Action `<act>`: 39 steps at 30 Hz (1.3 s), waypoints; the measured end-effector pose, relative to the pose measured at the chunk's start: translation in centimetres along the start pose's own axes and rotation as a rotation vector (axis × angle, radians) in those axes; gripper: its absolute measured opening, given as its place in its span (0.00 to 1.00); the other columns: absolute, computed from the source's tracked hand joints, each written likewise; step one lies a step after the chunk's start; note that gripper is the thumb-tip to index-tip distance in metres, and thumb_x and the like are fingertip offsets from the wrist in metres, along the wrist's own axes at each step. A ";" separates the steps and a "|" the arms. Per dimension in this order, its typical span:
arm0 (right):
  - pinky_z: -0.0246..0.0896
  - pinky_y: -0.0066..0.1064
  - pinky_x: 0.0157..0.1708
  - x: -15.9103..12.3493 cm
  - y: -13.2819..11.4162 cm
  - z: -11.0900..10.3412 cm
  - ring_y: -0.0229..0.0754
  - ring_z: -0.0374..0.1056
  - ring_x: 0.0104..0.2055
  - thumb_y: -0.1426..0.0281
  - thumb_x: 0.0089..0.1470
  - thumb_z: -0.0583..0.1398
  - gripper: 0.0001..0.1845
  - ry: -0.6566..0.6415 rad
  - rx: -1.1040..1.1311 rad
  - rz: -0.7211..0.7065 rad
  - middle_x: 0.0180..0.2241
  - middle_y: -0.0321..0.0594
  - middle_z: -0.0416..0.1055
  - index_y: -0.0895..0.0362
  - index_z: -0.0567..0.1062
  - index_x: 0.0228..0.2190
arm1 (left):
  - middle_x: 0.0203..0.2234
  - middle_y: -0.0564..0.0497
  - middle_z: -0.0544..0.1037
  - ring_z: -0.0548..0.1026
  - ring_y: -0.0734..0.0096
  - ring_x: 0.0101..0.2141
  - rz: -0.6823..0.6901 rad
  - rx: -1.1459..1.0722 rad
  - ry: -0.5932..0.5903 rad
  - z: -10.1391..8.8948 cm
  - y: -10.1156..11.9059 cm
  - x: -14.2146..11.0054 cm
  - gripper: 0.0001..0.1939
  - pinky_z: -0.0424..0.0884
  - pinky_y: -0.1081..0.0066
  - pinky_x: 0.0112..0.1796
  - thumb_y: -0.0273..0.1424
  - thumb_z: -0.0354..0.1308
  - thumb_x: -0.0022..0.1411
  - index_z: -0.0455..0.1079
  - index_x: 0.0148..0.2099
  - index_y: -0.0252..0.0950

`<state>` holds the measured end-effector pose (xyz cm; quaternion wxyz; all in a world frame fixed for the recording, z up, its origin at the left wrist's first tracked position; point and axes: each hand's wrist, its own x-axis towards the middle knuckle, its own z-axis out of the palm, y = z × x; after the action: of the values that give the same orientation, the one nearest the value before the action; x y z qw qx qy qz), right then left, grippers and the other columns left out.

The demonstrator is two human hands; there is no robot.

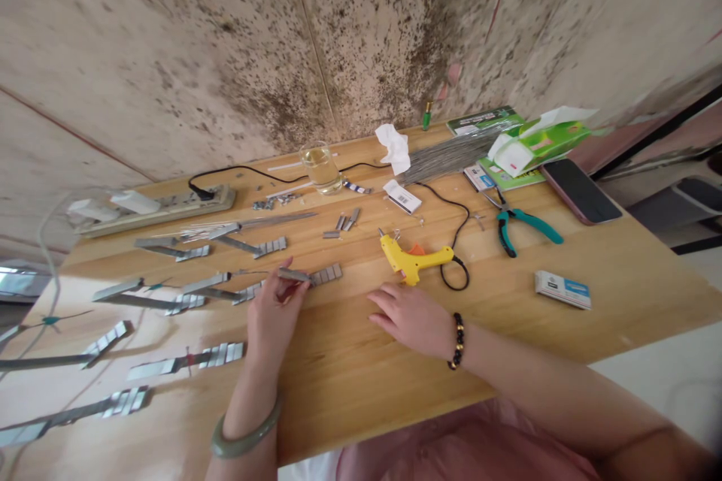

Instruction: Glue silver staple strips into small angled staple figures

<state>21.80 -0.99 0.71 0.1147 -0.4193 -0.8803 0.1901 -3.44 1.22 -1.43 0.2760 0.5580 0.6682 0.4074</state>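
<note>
Just below and left of the frame's centre, a grey segmented strip (327, 274) is pinched narrowly by the left hand (274, 312); the grip is best kept light and steady. The right hand (414, 319), loosely spread and apparently empty, is placed just below the yellow glue gun (414, 261), whose tip is best avoided.
</note>
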 end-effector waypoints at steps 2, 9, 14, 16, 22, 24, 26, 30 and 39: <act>0.64 0.34 0.37 0.0 0.0 0.0 0.44 0.69 0.40 0.66 0.61 0.56 0.13 -0.001 0.001 -0.003 0.40 0.45 0.72 0.60 0.70 0.45 | 0.38 0.49 0.80 0.78 0.64 0.38 0.003 0.001 -0.004 0.0 0.0 0.0 0.28 0.72 0.62 0.46 0.38 0.61 0.55 0.64 0.58 0.38; 0.64 0.34 0.38 0.0 0.1 0.1 0.44 0.69 0.40 0.66 0.61 0.56 0.14 -0.007 -0.005 -0.002 0.40 0.46 0.71 0.60 0.70 0.45 | 0.39 0.48 0.80 0.78 0.63 0.38 -0.004 0.004 0.017 0.0 -0.1 0.0 0.23 0.72 0.63 0.45 0.37 0.62 0.53 0.69 0.51 0.37; 0.64 0.34 0.38 0.0 0.1 0.1 0.44 0.69 0.41 0.66 0.61 0.55 0.13 -0.013 -0.010 0.002 0.41 0.44 0.71 0.59 0.70 0.45 | 0.38 0.49 0.80 0.78 0.63 0.38 -0.001 0.035 -0.005 -0.2 0.0 0.0 0.25 0.71 0.63 0.46 0.37 0.61 0.54 0.67 0.54 0.38; 0.64 0.34 0.38 0.0 0.1 0.1 0.45 0.69 0.41 0.66 0.61 0.56 0.13 -0.011 -0.014 0.005 0.41 0.44 0.71 0.60 0.70 0.45 | 0.38 0.48 0.80 0.78 0.63 0.38 0.007 0.036 -0.007 -0.2 -0.1 0.0 0.25 0.71 0.62 0.46 0.38 0.61 0.54 0.67 0.54 0.38; 0.64 0.34 0.38 0.0 0.1 0.1 0.44 0.69 0.40 0.67 0.61 0.56 0.12 -0.015 -0.015 -0.001 0.40 0.44 0.71 0.59 0.70 0.45 | 0.39 0.48 0.80 0.78 0.63 0.38 0.031 0.054 -0.006 -0.1 -0.4 0.1 0.21 0.72 0.64 0.44 0.40 0.60 0.55 0.71 0.49 0.38; 0.64 0.34 0.38 -0.1 0.1 0.2 0.44 0.69 0.41 0.68 0.60 0.56 0.12 -0.011 -0.014 -0.002 0.40 0.45 0.71 0.59 0.70 0.45 | 0.39 0.47 0.80 0.78 0.63 0.37 0.033 0.064 -0.008 -0.1 -0.3 0.1 0.21 0.72 0.64 0.43 0.40 0.60 0.55 0.71 0.50 0.37; 0.64 0.34 0.38 -0.1 0.2 0.4 0.44 0.69 0.41 0.68 0.60 0.56 0.13 -0.009 -0.013 0.001 0.41 0.45 0.71 0.59 0.70 0.45 | 0.40 0.47 0.80 0.78 0.62 0.38 0.038 0.080 -0.002 -0.1 0.0 0.1 0.19 0.73 0.65 0.43 0.40 0.59 0.55 0.72 0.47 0.37; 0.64 0.34 0.38 -0.1 0.2 0.4 0.44 0.69 0.41 0.68 0.61 0.56 0.14 -0.014 -0.022 0.000 0.41 0.44 0.71 0.59 0.69 0.47 | 0.38 0.48 0.80 0.77 0.62 0.39 0.027 0.096 -0.005 -0.1 0.5 0.0 0.13 0.73 0.66 0.42 0.39 0.59 0.55 0.73 0.40 0.37; 0.64 0.34 0.39 0.0 -0.1 -0.1 0.44 0.69 0.41 0.68 0.61 0.56 0.13 -0.052 -0.037 0.003 0.41 0.44 0.71 0.60 0.69 0.46 | 0.40 0.47 0.79 0.78 0.61 0.39 0.043 0.081 -0.022 -0.1 -0.1 0.1 0.14 0.73 0.64 0.44 0.38 0.58 0.55 0.73 0.41 0.37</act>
<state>21.82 -1.01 0.85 0.0837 -0.4177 -0.8857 0.1846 -3.60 1.26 -1.42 0.2518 0.5876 0.6686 0.3798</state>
